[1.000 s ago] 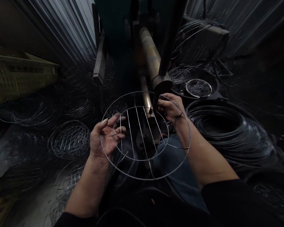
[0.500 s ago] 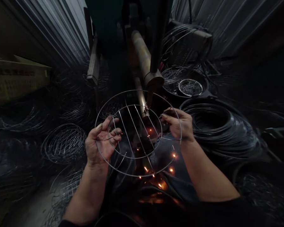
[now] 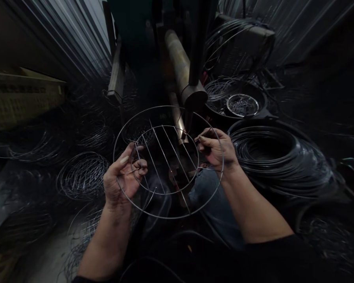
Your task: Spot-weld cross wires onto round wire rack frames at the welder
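A round wire frame (image 3: 165,214) with an outer ring, an inner ring and several straight cross wires sits in front of me, under the tip of a welding machine's upper arm (image 3: 194,96). My left hand (image 3: 122,177) grips the left side of the frame, fingers pinched on the inner ring and a cross wire. My right hand (image 3: 216,149) is closed on the frame's right side and holds a short wire beside the electrode. A brass-coloured lower bar (image 3: 178,65) runs beneath the frame.
Finished wire frames (image 3: 82,175) lie piled on the floor at left. A large coil of dark wire (image 3: 277,157) lies at right. Behind it a round pan (image 3: 242,104) holds short wire pieces. Corrugated metal walls (image 3: 61,35) close in both sides.
Sparks flew under the frame half a second ago and have now died out. The frame shifted slightly left and up, and my right hand moved back along its right side.
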`<control>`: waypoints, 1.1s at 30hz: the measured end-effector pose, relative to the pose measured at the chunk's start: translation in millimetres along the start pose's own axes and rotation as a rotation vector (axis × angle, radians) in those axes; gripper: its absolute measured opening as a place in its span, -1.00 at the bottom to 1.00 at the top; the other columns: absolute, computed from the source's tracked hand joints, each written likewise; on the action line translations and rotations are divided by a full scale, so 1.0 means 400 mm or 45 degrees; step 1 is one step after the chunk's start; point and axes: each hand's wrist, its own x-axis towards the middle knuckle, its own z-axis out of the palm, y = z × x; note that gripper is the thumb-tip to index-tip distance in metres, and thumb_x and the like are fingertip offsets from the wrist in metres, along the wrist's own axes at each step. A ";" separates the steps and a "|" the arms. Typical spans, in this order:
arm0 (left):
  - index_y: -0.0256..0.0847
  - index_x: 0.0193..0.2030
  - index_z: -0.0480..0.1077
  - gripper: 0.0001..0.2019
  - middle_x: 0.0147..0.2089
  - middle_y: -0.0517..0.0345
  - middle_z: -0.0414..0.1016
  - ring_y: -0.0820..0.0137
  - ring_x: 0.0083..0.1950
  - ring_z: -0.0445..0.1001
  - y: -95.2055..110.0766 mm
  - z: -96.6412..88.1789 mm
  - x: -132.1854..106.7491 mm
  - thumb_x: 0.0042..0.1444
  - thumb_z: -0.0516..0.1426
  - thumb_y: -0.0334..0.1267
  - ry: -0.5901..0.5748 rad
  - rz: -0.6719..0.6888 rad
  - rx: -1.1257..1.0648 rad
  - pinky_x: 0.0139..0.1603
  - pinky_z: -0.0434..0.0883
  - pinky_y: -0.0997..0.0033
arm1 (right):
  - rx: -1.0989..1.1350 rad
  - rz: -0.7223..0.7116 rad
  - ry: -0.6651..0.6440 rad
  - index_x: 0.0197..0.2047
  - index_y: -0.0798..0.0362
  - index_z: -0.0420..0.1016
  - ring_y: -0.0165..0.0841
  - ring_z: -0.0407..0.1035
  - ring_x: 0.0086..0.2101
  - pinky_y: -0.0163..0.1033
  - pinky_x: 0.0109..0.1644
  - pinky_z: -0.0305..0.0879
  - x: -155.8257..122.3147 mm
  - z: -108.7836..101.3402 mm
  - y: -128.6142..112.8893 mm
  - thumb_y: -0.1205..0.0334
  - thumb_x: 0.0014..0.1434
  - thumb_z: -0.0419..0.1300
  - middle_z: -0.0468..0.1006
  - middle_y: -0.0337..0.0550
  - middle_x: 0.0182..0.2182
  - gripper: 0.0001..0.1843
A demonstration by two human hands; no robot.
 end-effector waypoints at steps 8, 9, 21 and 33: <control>-0.27 0.03 0.48 -0.56 0.09 -0.09 0.44 0.35 -0.30 0.49 -0.010 0.000 0.004 -0.04 0.13 -0.31 0.013 0.055 0.002 -0.45 0.42 0.42 | -0.221 -0.213 0.201 -0.52 0.04 0.50 -0.50 0.24 -0.67 -0.33 -0.61 0.16 0.001 0.019 0.036 0.19 -0.32 0.47 0.44 -0.33 -0.62 -0.72; -0.28 0.02 0.48 -0.57 0.09 -0.10 0.45 0.35 -0.30 0.49 -0.011 -0.003 0.007 -0.04 0.13 -0.30 0.021 0.054 -0.018 -0.45 0.42 0.42 | -0.273 -0.253 0.206 -0.50 0.04 0.52 -0.49 0.25 -0.66 -0.32 -0.59 0.17 0.001 0.018 0.039 0.17 -0.28 0.46 0.44 -0.33 -0.62 -0.74; -0.32 -0.02 0.48 -0.61 0.04 -0.09 0.46 0.40 -0.31 0.42 -0.010 -0.003 0.033 -0.03 0.12 -0.29 0.018 0.033 -0.152 -0.47 0.38 0.48 | -0.682 -0.410 0.121 -0.48 0.02 0.54 -0.51 0.17 -0.59 -0.35 -0.50 0.12 0.021 0.026 0.009 0.09 0.01 0.32 0.33 -0.34 -0.63 -0.82; -0.32 -0.05 0.48 -0.62 0.02 -0.11 0.46 0.41 -0.31 0.41 -0.009 -0.008 0.044 -0.03 0.11 -0.28 0.020 0.058 -0.182 -0.48 0.35 0.51 | -0.651 -0.375 0.085 -0.53 0.05 0.47 -0.49 0.17 -0.55 -0.34 -0.47 0.13 0.041 0.041 0.021 0.01 -0.01 0.31 0.38 -0.30 -0.56 -0.71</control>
